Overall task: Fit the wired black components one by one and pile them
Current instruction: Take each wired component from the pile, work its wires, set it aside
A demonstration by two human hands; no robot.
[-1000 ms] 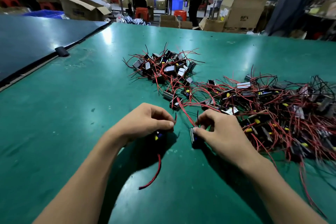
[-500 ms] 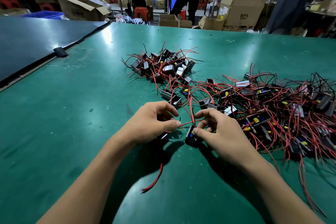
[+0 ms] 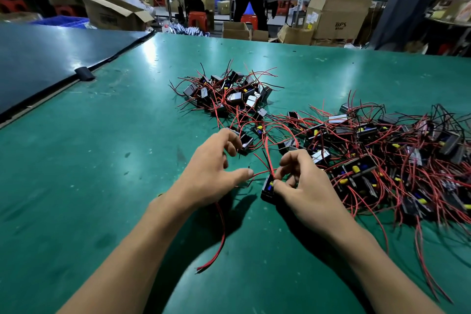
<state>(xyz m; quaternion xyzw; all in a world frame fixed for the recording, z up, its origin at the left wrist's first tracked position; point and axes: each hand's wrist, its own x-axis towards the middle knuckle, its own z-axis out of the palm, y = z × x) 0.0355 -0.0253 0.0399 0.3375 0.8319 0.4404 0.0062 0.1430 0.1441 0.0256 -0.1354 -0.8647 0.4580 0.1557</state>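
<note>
One black component (image 3: pixel 267 187) is being pinched by the right hand's (image 3: pixel 308 194) thumb and fingers (image 3: pixel 290 159) at the counter's (image 3: pixel 102 166) near middle, its red wires (image 3: pixel 267 153) rising far. Just left, the left hand (image 3: pixel 211 173) is holding its fingers loosely spread, grasping nothing visible.

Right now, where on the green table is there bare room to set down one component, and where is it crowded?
Bare green table mat lies left of the left hand, up to the dark blue panel. More lies behind the small pile of black wired components. Crowded: the big red-wire tangle right of the right hand, which pinches a black boxy component.
</note>
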